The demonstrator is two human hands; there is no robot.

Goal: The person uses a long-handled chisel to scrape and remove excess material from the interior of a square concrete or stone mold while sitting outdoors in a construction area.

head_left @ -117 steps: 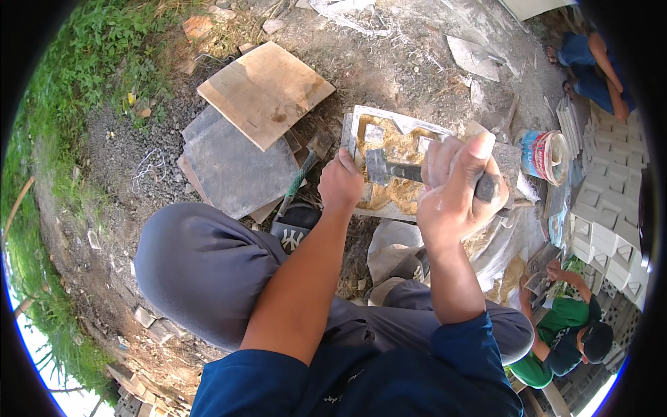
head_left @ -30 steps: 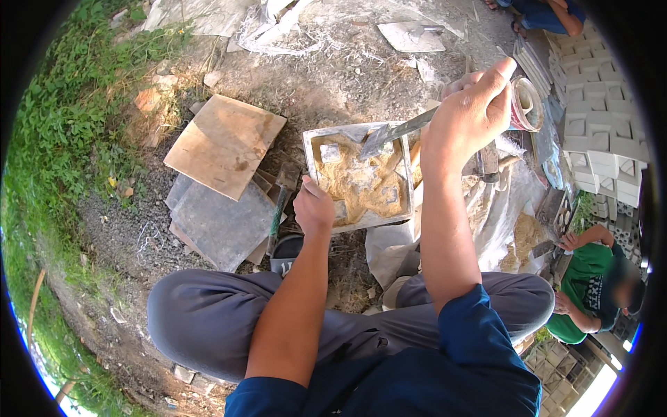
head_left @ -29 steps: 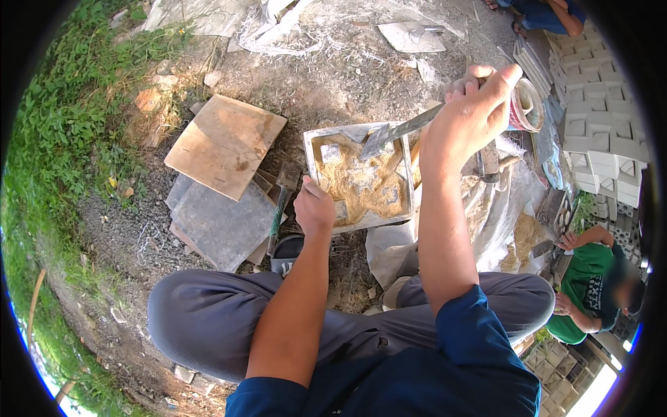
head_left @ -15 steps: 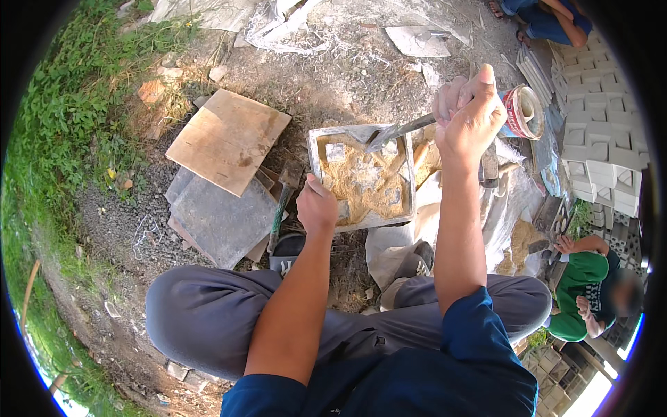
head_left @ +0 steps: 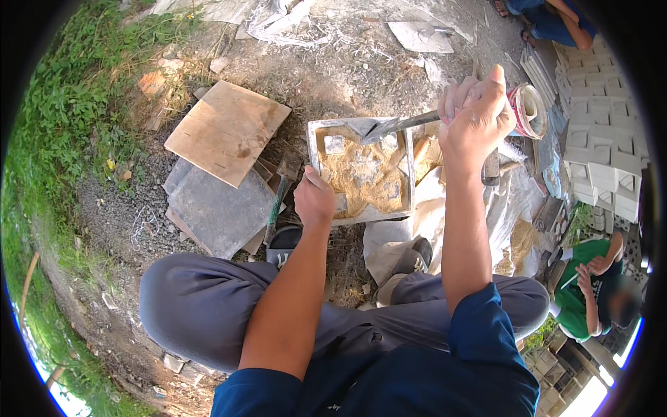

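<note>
A square, light-grey mould (head_left: pixel 374 217) filled with damp yellow-brown sand (head_left: pixel 356 187) lies before my feet. Several small grey square patches show in the sand, with a paler rough patch in the middle. My left hand (head_left: pixel 315 199) is closed on the mould's left rim, thumb on top. Raised beyond the mould's right side, my right hand (head_left: pixel 476 118) wraps round the handle of a metal trowel (head_left: pixel 419 120), thumb pointing up. The trowel's narrow blade reaches left over the mould's far edge, its tip at the sand there.
Left of the mould are a plywood board (head_left: pixel 229 132), grey slabs (head_left: pixel 222 212) and a hammer (head_left: pixel 281 191). A paint bucket (head_left: pixel 528 111) stands beyond my right hand. White sheeting (head_left: pixel 511 208) lies right. A co-worker in green (head_left: pixel 580 285) sits at right, near stacked pale blocks (head_left: pixel 604 139).
My right hand has shifted slightly right, and the trowel's blade now lies flatter, its tip a little farther from me. My left hand stays on the rim. The co-worker's hands have come together.
</note>
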